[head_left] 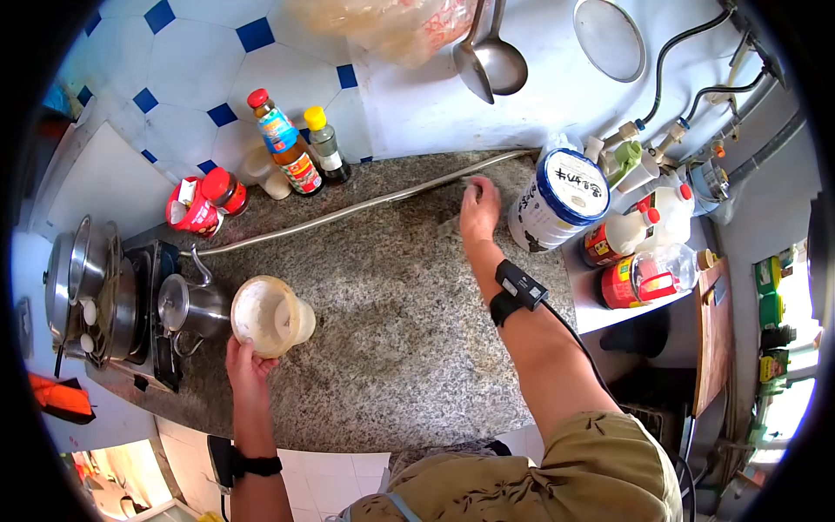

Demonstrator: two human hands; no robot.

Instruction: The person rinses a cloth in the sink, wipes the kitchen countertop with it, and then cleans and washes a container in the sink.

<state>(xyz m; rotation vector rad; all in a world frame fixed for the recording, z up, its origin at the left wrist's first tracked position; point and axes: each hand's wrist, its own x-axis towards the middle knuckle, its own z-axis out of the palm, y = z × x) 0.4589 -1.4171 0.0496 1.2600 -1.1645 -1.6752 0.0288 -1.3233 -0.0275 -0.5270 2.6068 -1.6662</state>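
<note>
My left hand (249, 361) grips the near rim of a cream plastic tub (300, 322), thumb at the edge. The tub is tipped so its pale, stained inside faces me. Just left of it stands a steel kettle (206, 306) with a curved spout. Farther out, my right hand (481, 209) is at the stone countertop (391, 322), its fingers curled down. A greyish patch shows beside the palm, but I cannot make out what it is. The hand is between a metal hose (383, 202) and a large white canister with a blue lid (578, 187).
Sauce bottles (291, 148) and red-lidded jars (224, 190) line the back wall. Pots (122, 296) sit on the stove at left. Large jugs and an oil bottle (639, 278) stand at right. Two ladles (503, 68) hang above.
</note>
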